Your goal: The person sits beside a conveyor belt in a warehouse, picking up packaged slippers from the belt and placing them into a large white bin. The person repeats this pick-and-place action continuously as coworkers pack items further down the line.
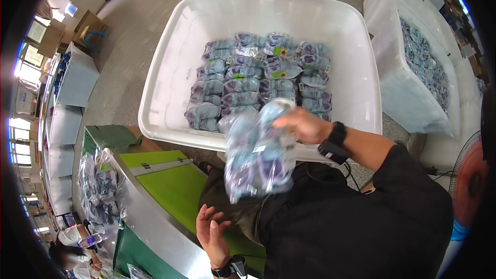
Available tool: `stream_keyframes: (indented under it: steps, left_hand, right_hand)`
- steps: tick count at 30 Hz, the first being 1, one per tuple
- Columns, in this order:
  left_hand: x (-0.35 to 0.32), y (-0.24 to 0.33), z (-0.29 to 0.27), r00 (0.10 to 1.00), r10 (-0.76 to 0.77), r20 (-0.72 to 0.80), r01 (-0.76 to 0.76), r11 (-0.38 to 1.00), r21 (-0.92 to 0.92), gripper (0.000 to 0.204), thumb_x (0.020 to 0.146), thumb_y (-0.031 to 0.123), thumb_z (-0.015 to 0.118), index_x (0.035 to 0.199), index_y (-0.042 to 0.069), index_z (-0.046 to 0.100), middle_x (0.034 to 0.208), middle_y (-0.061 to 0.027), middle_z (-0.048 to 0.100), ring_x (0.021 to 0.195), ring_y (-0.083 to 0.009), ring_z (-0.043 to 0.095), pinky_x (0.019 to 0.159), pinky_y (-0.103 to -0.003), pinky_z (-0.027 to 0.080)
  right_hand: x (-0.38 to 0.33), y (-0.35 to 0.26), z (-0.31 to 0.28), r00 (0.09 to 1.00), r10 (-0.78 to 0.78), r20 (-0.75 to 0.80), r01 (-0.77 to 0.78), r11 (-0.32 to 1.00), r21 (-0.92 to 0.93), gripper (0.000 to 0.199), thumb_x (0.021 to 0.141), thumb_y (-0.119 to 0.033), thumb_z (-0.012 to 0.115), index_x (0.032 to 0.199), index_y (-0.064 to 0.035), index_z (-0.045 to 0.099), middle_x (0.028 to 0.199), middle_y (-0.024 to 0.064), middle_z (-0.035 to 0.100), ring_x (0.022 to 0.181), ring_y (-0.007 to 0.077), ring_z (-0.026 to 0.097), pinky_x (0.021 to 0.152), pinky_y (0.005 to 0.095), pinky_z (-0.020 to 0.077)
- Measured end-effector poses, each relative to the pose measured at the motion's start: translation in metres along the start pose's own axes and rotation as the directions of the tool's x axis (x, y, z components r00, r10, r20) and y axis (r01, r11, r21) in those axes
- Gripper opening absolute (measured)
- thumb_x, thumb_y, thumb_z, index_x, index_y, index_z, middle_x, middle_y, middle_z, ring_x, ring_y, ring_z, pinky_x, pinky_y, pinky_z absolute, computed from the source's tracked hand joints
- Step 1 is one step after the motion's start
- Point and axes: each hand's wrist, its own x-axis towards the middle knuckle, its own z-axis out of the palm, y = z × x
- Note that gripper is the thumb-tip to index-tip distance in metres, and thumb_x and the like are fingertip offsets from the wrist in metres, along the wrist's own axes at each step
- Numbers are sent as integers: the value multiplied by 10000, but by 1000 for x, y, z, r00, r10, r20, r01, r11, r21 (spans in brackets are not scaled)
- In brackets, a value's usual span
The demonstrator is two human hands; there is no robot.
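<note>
My right hand (306, 125) grips clear-bagged shoes (258, 157), pale blue and purple and slightly blurred, by their upper end. They hang over the near rim of a large white plastic bin (168, 72), in front of my body. Inside the bin, similar bagged shoes (243, 85) lie in rows, some showing small green-and-yellow tags. Lower down, my left hand (213, 235) holds nothing, its fingers apart and partly curled, beside the metal edge of a work surface. Both wrists wear black bands.
A metal-edged worktop (155, 201) with green panels runs along my left, with clear-bagged items (98, 186) heaped beside it. Another white bin (398, 67) full of bagged goods stands at right, near a fan (467, 181). A person (77, 237) is at lower left.
</note>
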Motion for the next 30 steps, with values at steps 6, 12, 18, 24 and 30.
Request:
stream_keyframes:
  steps: [6, 12, 18, 24, 30]
  left_hand:
    - [4, -1, -24, 998, -11, -58, 12, 1000, 27, 446, 1025, 198, 573, 1418, 6, 484, 1288, -121, 584, 1046, -215, 628, 817, -355, 568]
    - [-3, 7, -44, 996, 30, -89, -27, 999, 38, 395, 1037, 180, 546, 1389, 7, 498, 1212, -105, 604, 1025, -207, 636, 808, -350, 569]
    - [-33, -5, -90, 976, 10, -216, -4, 1000, 26, 392, 1040, 149, 577, 1393, -12, 521, 1205, -145, 658, 1024, -234, 664, 885, -373, 554]
    - [-44, 0, -112, 905, 34, -424, -18, 999, 40, 369, 1022, 158, 568, 1347, -16, 543, 1141, -116, 640, 1010, -209, 656, 816, -344, 566]
    - [-53, 22, -184, 879, 98, -466, -65, 994, 87, 383, 997, 172, 638, 1321, -25, 580, 1126, -98, 676, 1010, -178, 659, 846, -320, 557]
  right_hand:
    - [-38, -33, -125, 842, -201, -501, 250, 968, 30, 317, 935, -255, 674, 1187, -68, 636, 1040, 35, 711, 961, 171, 696, 851, 387, 577]
    - [-34, 12, -269, 618, 104, -779, -86, 994, 65, 418, 966, -316, 651, 1270, -39, 575, 1127, 121, 682, 955, 264, 702, 795, 414, 592]
    - [-22, 22, -229, 764, 272, -585, -418, 900, -128, 414, 980, -271, 641, 1300, -22, 554, 1137, 140, 673, 974, 261, 707, 744, 386, 598]
    - [21, -12, -125, 935, 171, -311, -303, 842, -448, 355, 1013, -275, 615, 1294, -58, 592, 1071, 113, 695, 898, 207, 706, 705, 352, 586]
    - [65, 5, -51, 980, 186, -74, -199, 865, -460, 341, 1012, -228, 563, 1300, -46, 544, 977, 92, 694, 812, 217, 723, 616, 350, 595]
